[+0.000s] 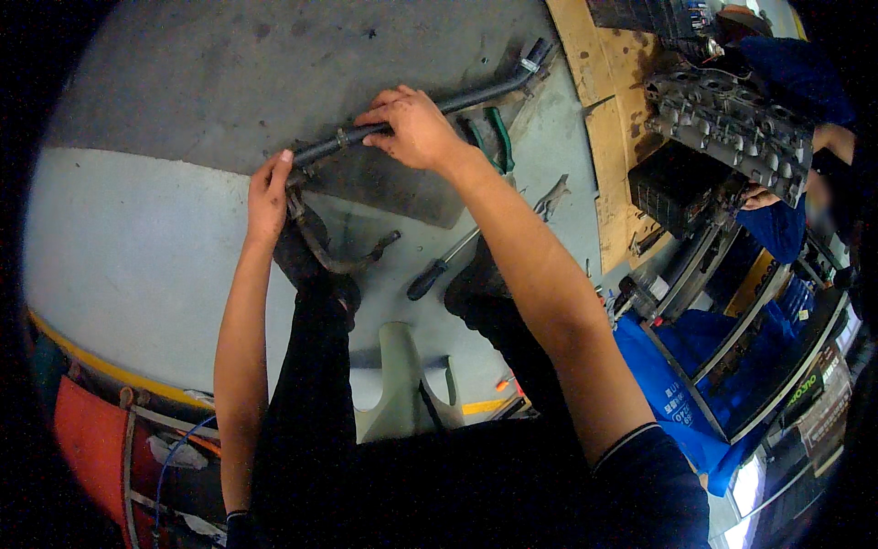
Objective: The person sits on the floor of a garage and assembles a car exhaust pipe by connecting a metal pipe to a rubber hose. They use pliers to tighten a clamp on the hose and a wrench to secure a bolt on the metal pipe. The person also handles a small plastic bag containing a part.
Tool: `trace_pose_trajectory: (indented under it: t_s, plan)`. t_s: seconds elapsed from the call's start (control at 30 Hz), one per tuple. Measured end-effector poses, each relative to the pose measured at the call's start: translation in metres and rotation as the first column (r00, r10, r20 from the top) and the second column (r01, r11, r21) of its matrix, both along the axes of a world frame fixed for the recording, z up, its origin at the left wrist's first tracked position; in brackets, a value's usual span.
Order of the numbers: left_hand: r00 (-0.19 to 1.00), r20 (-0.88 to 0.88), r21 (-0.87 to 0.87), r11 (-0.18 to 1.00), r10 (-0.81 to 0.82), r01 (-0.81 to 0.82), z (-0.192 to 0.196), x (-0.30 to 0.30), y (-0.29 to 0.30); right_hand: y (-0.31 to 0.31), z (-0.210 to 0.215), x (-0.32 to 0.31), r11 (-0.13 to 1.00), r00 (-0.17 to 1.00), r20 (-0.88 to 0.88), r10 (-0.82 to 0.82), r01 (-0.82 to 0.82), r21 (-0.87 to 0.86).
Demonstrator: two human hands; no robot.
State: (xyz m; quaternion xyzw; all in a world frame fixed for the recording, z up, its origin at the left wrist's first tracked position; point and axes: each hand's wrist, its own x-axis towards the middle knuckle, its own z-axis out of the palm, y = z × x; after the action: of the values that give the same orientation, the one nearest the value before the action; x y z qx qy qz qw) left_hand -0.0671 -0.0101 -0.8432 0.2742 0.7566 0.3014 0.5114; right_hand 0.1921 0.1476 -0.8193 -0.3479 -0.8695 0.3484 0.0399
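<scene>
A long black rubber hose [476, 94] with metal clamps lies across the grey floor. My right hand [413, 128] grips it near a clamp, about the middle of its length. My left hand [268, 194] is closed around the hose's near end, where a thinner curved metal pipe [331, 259] branches off toward my feet. My legs in dark trousers stand below both hands.
A screwdriver [437, 268] with a black handle lies on the floor between my shoes. Green-handled pliers [498, 135] rest beside the hose. At the right, a wooden pallet [605, 110] carries an engine cylinder head [732, 119], and another person in blue works there.
</scene>
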Motion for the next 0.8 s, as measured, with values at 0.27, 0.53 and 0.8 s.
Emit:
trace_pose_trajectory:
  t_s: [0.27, 0.53, 0.8]
  plan:
    - [1.0, -0.001, -0.035, 0.999, -0.018, 0.017, 0.025, 0.007, 0.011, 0.0, -0.003, 0.003, 1.0, 0.999, -0.041, -0.003, 0.004, 0.029]
    - [1.0, -0.026, 0.031, 0.999, 0.01, -0.009, 0.029, 0.017, 0.014, 0.0, 0.001, -0.002, 1.0, 0.998, 0.055, 0.003, -0.005, 0.025]
    - [1.0, 0.011, 0.05, 0.999, 0.006, -0.006, 0.024, 0.011, 0.009, -0.003, 0.005, -0.006, 1.0, 0.994, 0.106, -0.012, 0.015, -0.027]
